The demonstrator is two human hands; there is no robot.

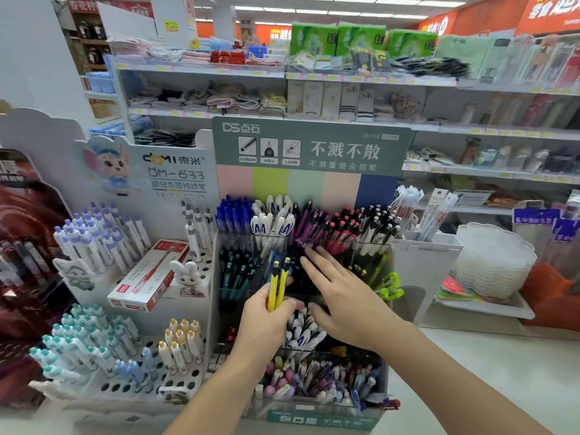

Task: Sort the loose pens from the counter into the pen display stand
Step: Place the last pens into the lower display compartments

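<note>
While the left hand (266, 321) grips two yellow-barrelled pens (276, 287) upright, the flat, relaxed right hand (342, 296) parts the tiered clear-plastic pen display stand's (317, 419) middle row, apparently making room.

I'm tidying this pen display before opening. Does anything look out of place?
Yes. A red-and-white pen box lies tilted across the white hole-rack stand instead of standing in it, and the bottom compartment's pastel pens are jumbled at mixed angles.

Yellow pens (276, 285) glossy plastic; pen display stand (381, 365) clear plastic.
</note>
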